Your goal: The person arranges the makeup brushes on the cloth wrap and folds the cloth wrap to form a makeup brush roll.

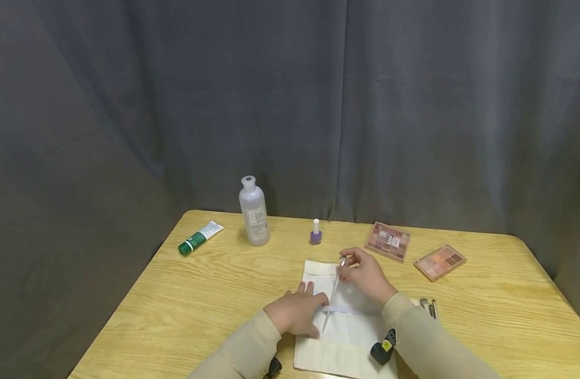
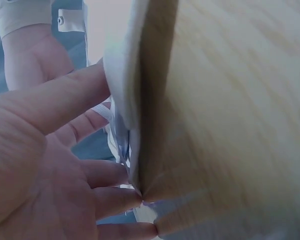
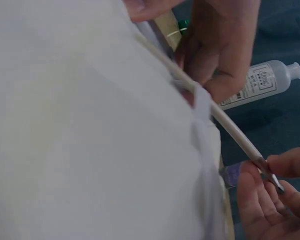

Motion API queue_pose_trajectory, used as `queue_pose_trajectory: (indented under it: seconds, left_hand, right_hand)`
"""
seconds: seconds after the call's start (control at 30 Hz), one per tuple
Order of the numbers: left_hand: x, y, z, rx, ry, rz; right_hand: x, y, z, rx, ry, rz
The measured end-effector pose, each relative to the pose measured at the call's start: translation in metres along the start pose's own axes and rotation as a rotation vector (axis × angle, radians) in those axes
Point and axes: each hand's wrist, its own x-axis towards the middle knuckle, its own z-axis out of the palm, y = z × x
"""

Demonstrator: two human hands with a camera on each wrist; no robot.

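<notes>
A flat white cloth pouch (image 1: 346, 337) lies on the wooden table (image 1: 185, 305) in front of me. My left hand (image 1: 313, 295) rests on the pouch's left part, fingers fairly straight against the cloth (image 2: 120, 75). My right hand (image 1: 346, 263) pinches the metal end of a thin white stick (image 1: 332, 297). The stick (image 3: 230, 130) runs slantwise across the pouch and passes under a white strap (image 3: 202, 107) on its face. In the right wrist view my right hand (image 3: 270, 172) shows at the lower right and the left hand (image 3: 215, 55) above the strap.
Along the far side stand a clear bottle (image 1: 254, 213) and a small purple nail polish (image 1: 315, 231). A green tube (image 1: 200, 237) lies far left, two eyeshadow palettes (image 1: 387, 241) (image 1: 440, 261) far right. Small metal tools (image 1: 429, 306) lie beside my right forearm. A grey curtain hangs behind.
</notes>
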Motion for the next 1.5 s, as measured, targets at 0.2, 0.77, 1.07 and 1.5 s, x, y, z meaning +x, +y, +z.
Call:
queue_pose_trajectory:
  seconds: [0.2,0.77,1.07,1.5]
  left_hand:
    - [-0.001,0.000,-0.002,-0.004,0.014,0.001]
    - [-0.003,0.003,-0.005,-0.034,0.007,-0.006]
    - [-0.003,0.001,-0.002,-0.076,-0.009,0.006]
    - [0.003,0.008,-0.003,-0.103,-0.018,-0.030]
  right_hand:
    - [-0.004,0.004,0.008,0.022,-0.096,0.044]
    - [-0.016,-0.001,0.012,-0.082,-0.212,0.117]
    - [-0.022,0.001,0.008,-0.211,-0.266,0.122]
    - [-0.032,0.001,-0.015,-0.248,-0.280,0.039]
